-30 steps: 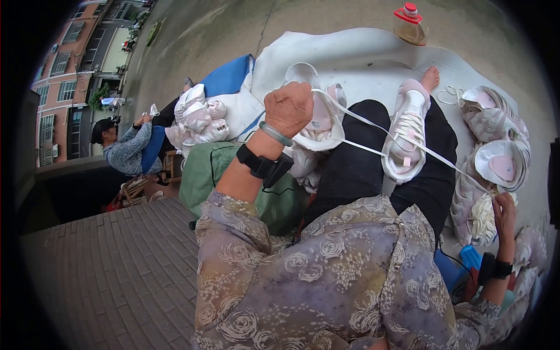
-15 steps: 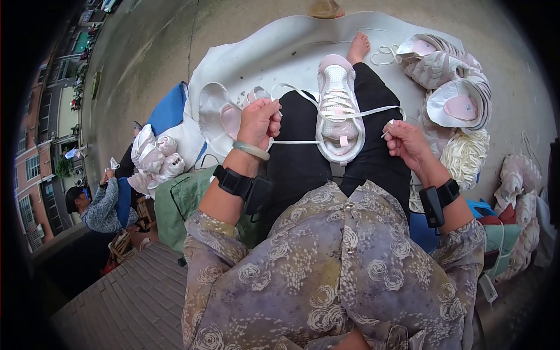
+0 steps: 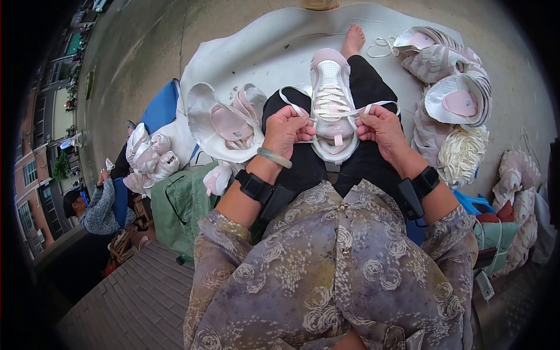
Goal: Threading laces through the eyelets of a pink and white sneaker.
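A white and pale pink shoe upper (image 3: 331, 76) lies across my thighs with its toe pointing away from me. White shoelace (image 3: 331, 98) is threaded criss-cross over its front, and loose loops spread out to both sides. My left hand (image 3: 287, 129) pinches the lace at the left edge of the shoe, near its collar. On the opposite edge my right hand (image 3: 379, 127) pinches the lace too, fingertips close to the upper eyelets. The fingers hide the exact lace ends.
To the left, stacked shoe uppers (image 3: 224, 119) rest beside a green bag (image 3: 184, 207). More nested uppers (image 3: 461, 96) and a white lace bundle (image 3: 464, 153) lie right, on or near a white sheet (image 3: 251, 58). Another person (image 3: 105, 204) sits far left.
Both hands have come inward from wide apart to the shoe's two sides, still pinching lace. The lace stretched out to the sides is now slack in loops.
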The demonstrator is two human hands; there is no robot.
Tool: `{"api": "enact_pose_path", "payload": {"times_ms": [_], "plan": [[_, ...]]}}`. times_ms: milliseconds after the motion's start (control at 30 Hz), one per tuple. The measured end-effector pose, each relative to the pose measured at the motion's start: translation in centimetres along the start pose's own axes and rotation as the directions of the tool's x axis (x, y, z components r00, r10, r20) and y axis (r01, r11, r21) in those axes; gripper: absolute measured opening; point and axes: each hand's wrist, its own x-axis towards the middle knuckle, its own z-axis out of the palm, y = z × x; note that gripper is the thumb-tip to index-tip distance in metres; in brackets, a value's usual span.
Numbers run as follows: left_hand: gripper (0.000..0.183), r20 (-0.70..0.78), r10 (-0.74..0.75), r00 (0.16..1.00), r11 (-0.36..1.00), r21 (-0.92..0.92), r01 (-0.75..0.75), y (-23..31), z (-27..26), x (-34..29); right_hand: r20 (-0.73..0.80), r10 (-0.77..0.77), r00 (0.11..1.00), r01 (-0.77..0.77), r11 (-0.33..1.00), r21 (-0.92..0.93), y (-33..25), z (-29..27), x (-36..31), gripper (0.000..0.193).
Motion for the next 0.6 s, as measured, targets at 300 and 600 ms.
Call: {"api": "enact_pose_path", "payload": {"times_ms": [300, 600], "plan": [[0.007, 0.07, 0.053, 0.996, 0.983, 0.17, -0.064, -0.7, -0.5, -0.5, -0.015, -0.146, 0.989, 0.136, 0.953, -0.271, 0.3, 0.8, 0.1, 0.009], [0.005, -0.071, 0.159, 0.985, 0.983, 0.109, -0.151, -1.2, 0.5, 0.3, 0.206, -0.722, 0.66, 0.584, 0.321, -0.746, 2.1, 0.9, 0.3, 0.011]]}}
